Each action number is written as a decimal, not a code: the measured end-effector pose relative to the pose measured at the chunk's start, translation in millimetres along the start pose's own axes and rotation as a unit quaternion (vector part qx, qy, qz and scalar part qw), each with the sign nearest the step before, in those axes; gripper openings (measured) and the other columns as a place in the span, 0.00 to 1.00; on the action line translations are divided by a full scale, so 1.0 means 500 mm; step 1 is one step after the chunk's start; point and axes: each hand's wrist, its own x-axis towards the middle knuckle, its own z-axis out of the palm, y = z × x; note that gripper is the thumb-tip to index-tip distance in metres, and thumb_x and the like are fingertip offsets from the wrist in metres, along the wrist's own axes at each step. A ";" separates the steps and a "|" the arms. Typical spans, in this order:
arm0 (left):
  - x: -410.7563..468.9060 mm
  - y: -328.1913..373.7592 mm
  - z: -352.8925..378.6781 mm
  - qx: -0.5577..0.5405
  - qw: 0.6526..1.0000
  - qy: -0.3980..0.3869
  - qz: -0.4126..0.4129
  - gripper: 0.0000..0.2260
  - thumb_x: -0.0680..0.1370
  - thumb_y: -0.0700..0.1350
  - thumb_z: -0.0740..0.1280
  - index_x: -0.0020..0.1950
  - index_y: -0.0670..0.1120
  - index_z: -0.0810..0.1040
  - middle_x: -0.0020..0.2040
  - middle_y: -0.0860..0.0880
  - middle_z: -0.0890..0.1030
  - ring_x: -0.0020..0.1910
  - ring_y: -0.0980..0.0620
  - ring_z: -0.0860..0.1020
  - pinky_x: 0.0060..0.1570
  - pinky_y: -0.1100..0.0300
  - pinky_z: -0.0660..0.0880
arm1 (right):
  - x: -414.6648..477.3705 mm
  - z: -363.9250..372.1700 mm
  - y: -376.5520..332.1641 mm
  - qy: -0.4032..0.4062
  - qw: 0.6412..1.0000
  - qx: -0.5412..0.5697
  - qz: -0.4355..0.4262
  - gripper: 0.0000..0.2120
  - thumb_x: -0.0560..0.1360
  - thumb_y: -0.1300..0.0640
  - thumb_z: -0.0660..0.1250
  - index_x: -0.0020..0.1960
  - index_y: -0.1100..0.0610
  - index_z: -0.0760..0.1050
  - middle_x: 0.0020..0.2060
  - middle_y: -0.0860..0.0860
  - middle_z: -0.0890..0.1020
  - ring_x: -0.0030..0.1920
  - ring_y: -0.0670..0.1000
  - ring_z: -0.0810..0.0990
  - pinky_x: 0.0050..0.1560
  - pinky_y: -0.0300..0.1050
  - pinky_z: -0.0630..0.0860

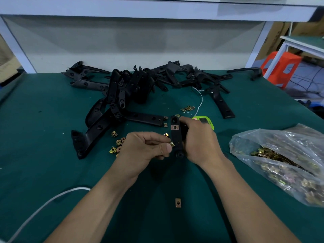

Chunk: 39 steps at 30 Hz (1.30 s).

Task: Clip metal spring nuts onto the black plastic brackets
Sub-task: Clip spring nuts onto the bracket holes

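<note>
while at bracket edge, 1 nut

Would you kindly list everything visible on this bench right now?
held bracket: one, black, upright at centre, carries one clipped nut
pinched spring nut: one, brass, at held bracket's edge
bracket pile: many, black, far side
loose spring nuts: several, brass, left of centre
bag of nuts: one, clear, right
device: one, lime green, behind held bracket
cable: one, white, near left
mat: one, green, covers bench
left hand: one, pinches spring nut
right hand: one, grips held bracket
</note>
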 end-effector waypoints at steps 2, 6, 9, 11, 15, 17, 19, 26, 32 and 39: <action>0.000 -0.001 0.001 0.007 1.000 0.003 -0.004 0.05 0.64 0.40 0.79 0.38 0.44 0.87 0.35 0.42 0.85 0.31 0.51 0.81 0.33 0.63 0.78 | 0.000 0.001 0.000 0.001 1.000 -0.006 -0.008 0.24 0.70 0.64 0.68 0.62 0.43 0.76 0.34 0.43 0.73 0.41 0.57 0.76 0.42 0.49 0.78; 0.001 -0.002 -0.004 0.026 0.999 0.009 -0.031 0.07 0.67 0.33 0.79 0.42 0.40 0.85 0.34 0.41 0.84 0.29 0.51 0.80 0.32 0.63 0.77 | 0.000 0.000 0.001 0.008 1.000 -0.016 -0.023 0.22 0.71 0.63 0.67 0.61 0.43 0.77 0.34 0.42 0.71 0.40 0.54 0.72 0.38 0.46 0.72; 0.004 -0.002 -0.004 0.038 0.998 0.002 -0.043 0.08 0.68 0.31 0.78 0.45 0.37 0.85 0.34 0.41 0.84 0.29 0.50 0.79 0.31 0.63 0.77 | -0.002 -0.001 -0.002 -0.003 1.000 -0.009 -0.021 0.20 0.71 0.62 0.67 0.57 0.43 0.77 0.35 0.42 0.74 0.41 0.55 0.72 0.39 0.47 0.73; 0.004 -0.003 -0.005 0.041 0.998 -0.001 -0.049 0.08 0.68 0.30 0.78 0.45 0.37 0.86 0.35 0.40 0.84 0.29 0.50 0.78 0.31 0.63 0.77 | -0.003 0.000 -0.005 -0.011 1.000 -0.012 -0.018 0.18 0.70 0.62 0.66 0.54 0.43 0.76 0.35 0.43 0.76 0.40 0.56 0.73 0.38 0.47 0.71; 0.002 -0.007 -0.004 0.039 0.998 -0.010 -0.053 0.09 0.69 0.29 0.76 0.45 0.39 0.87 0.36 0.41 0.84 0.32 0.51 0.78 0.33 0.64 0.76 | -0.003 0.003 -0.005 -0.028 0.999 -0.020 -0.016 0.17 0.69 0.62 0.66 0.51 0.43 0.75 0.37 0.46 0.80 0.41 0.58 0.77 0.37 0.46 0.69; 0.005 -0.009 -0.003 0.035 0.998 -0.011 -0.052 0.09 0.69 0.29 0.75 0.46 0.40 0.87 0.39 0.40 0.85 0.35 0.52 0.78 0.34 0.65 0.75 | -0.002 0.003 -0.004 -0.023 0.999 -0.020 -0.010 0.17 0.70 0.62 0.66 0.53 0.43 0.76 0.34 0.44 0.77 0.42 0.57 0.75 0.38 0.46 0.69; 0.006 -0.010 -0.002 0.027 0.998 -0.016 -0.054 0.10 0.70 0.28 0.74 0.48 0.39 0.87 0.42 0.39 0.85 0.37 0.51 0.78 0.35 0.65 0.75 | -0.002 0.001 -0.002 -0.011 1.000 -0.016 -0.010 0.17 0.70 0.62 0.66 0.53 0.43 0.76 0.31 0.41 0.71 0.42 0.56 0.73 0.38 0.46 0.69; 0.005 -0.011 -0.001 0.032 0.997 -0.033 -0.060 0.11 0.73 0.28 0.73 0.52 0.39 0.87 0.47 0.37 0.86 0.38 0.54 0.78 0.36 0.67 0.73 | -0.001 -0.006 -0.001 -0.016 1.000 -0.022 -0.003 0.17 0.71 0.62 0.67 0.53 0.42 0.77 0.32 0.42 0.71 0.41 0.55 0.72 0.38 0.45 0.68; 0.005 -0.012 -0.005 0.034 0.996 -0.058 -0.051 0.13 0.72 0.27 0.72 0.52 0.38 0.87 0.42 0.41 0.84 0.37 0.54 0.78 0.36 0.66 0.74 | -0.004 -0.008 -0.009 -0.072 0.997 -0.033 -0.004 0.16 0.70 0.62 0.65 0.52 0.43 0.76 0.38 0.48 0.81 0.40 0.58 0.79 0.36 0.46 0.71; 0.006 -0.018 -0.007 -0.003 0.997 -0.040 -0.066 0.16 0.68 0.33 0.77 0.55 0.40 0.85 0.37 0.43 0.83 0.32 0.53 0.72 0.31 0.66 0.71 | -0.012 -0.007 -0.029 -0.047 0.996 -0.066 -0.033 0.16 0.69 0.63 0.67 0.49 0.43 0.76 0.39 0.46 0.80 0.41 0.55 0.78 0.38 0.45 0.64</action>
